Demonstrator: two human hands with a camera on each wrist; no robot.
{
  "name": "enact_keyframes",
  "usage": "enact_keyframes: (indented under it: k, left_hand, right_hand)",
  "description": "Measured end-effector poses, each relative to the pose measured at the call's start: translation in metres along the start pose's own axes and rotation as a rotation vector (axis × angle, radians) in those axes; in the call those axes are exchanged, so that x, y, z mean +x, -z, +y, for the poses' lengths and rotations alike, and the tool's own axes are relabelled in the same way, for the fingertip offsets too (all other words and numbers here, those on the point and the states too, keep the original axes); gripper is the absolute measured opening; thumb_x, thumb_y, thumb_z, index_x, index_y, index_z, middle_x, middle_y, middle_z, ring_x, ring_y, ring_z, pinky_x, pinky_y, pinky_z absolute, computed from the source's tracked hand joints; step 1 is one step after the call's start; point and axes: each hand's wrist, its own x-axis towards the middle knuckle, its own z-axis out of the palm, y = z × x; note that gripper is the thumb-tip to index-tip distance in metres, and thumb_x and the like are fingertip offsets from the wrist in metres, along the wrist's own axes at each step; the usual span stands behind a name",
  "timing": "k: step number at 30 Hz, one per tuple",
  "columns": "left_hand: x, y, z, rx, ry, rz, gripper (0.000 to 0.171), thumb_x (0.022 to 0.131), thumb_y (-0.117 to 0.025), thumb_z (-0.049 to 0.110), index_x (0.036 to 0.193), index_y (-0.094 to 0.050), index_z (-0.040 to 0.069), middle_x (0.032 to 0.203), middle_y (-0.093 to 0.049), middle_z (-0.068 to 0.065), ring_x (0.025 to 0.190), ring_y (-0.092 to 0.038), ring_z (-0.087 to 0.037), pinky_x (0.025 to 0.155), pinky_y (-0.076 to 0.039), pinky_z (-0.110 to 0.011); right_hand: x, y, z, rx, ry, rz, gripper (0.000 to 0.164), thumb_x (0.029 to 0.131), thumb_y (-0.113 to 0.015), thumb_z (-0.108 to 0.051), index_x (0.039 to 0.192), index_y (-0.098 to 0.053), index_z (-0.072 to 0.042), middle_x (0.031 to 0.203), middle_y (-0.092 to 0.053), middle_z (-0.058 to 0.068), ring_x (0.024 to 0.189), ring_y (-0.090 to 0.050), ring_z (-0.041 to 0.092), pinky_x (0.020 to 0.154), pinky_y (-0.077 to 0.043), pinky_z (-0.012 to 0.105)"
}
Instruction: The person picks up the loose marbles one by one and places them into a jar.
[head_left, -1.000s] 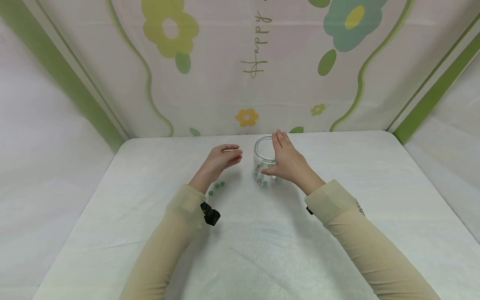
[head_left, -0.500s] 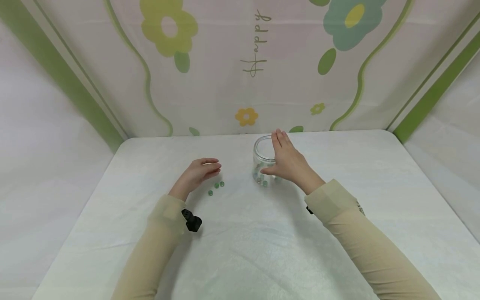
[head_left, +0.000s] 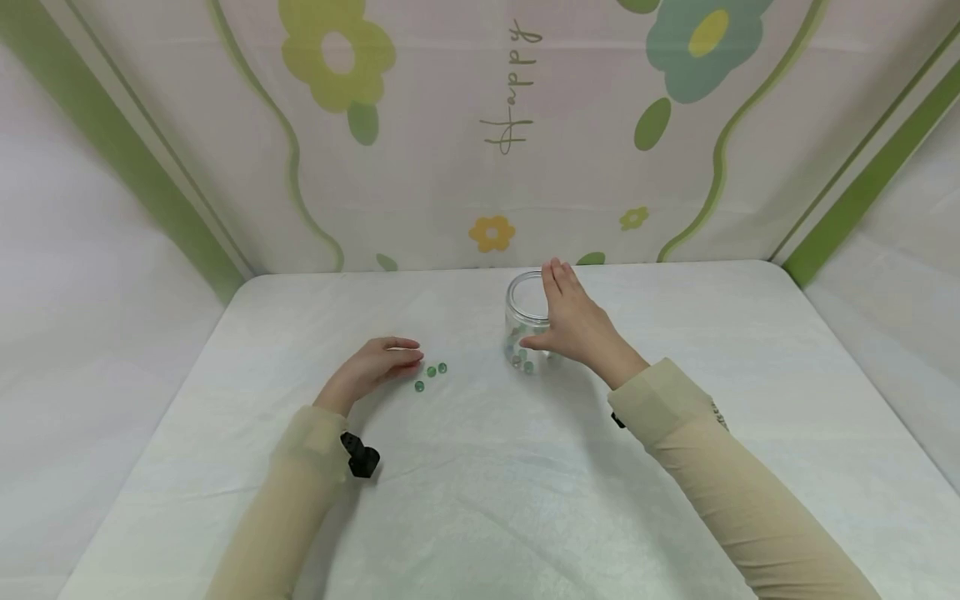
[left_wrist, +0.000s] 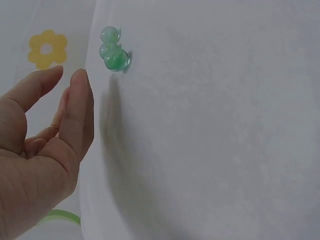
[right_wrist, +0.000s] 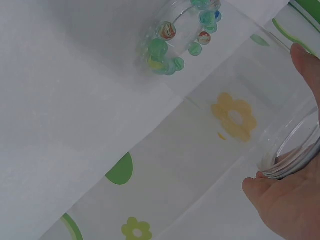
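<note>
Three green glass marbles (head_left: 431,372) lie on the white table, seen bunched together (left_wrist: 116,58) in the left wrist view. My left hand (head_left: 377,368) hovers just left of them, thumb and fingertips apart, with nothing held. A clear glass jar (head_left: 513,327) stands upright farther right, its mouth uncovered. Inside, on its bottom, are several marbles (right_wrist: 158,48), mostly green, some with red or blue swirls. My right hand (head_left: 581,325) holds the jar from the right, thumb at the near side and fingers at the far side, close to the rim.
A white cloth covers the table (head_left: 480,500). Right behind the jar rises a backdrop (head_left: 427,183) printed with flowers, along the table's far edge. White side panels (head_left: 97,292) flank the table. A small black camera (head_left: 362,457) is strapped to the left wrist.
My left hand has moved left and nearer, from beside the jar to just left of the loose marbles. My right hand and the jar have stayed in place.
</note>
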Motion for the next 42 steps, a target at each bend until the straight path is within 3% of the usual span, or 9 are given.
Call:
enact_keyframes:
  k: [4,15,27,42]
  left_hand:
    - [-0.002,0.005,-0.006,0.025,-0.001,-0.010,0.048,0.096,-0.057,0.015,0.136,-0.043,-0.007,0.102,-0.063,0.000,0.082,-0.062,0.003,0.080,-0.052,-0.012]
    - [-0.005,0.008,-0.015,0.100,0.013,-0.062,0.044,0.097,-0.056,0.014,0.133,-0.045,-0.008,0.108,-0.063,-0.006,0.087,-0.062,-0.002,0.081,-0.055,-0.015]
    - [-0.009,0.004,-0.012,0.244,0.000,-0.082,0.046,0.093,-0.062,0.019,0.132,-0.049,-0.002,0.124,-0.060,-0.015,0.094,-0.061,-0.007,0.088,-0.052,-0.022]
    - [-0.006,-0.001,-0.011,0.338,-0.048,-0.075,0.039,0.091,-0.063,0.009,0.126,-0.052,-0.004,0.117,-0.066,-0.016,0.085,-0.061,-0.004,0.079,-0.052,-0.019]
  right_hand:
    - [0.000,0.000,0.000,-0.001,-0.001,0.001,0.116,0.078,-0.076,-0.046,0.151,-0.001,0.006,0.160,0.003,0.021,0.149,0.002,0.036,0.120,-0.024,0.050]
    - [0.000,0.000,-0.001,0.007,-0.010,-0.012,0.116,0.079,-0.075,-0.046,0.151,-0.001,0.005,0.160,0.005,0.020,0.149,0.004,0.034,0.120,-0.023,0.050]
    - [-0.001,0.001,-0.001,0.011,-0.011,-0.009,0.115,0.079,-0.075,-0.045,0.151,0.000,0.005,0.160,0.004,0.020,0.149,0.004,0.035,0.120,-0.024,0.051]
    - [-0.001,0.001,-0.001,0.008,-0.006,-0.008,0.115,0.079,-0.076,-0.045,0.151,-0.001,0.006,0.160,0.004,0.021,0.149,0.003,0.036,0.120,-0.023,0.050]
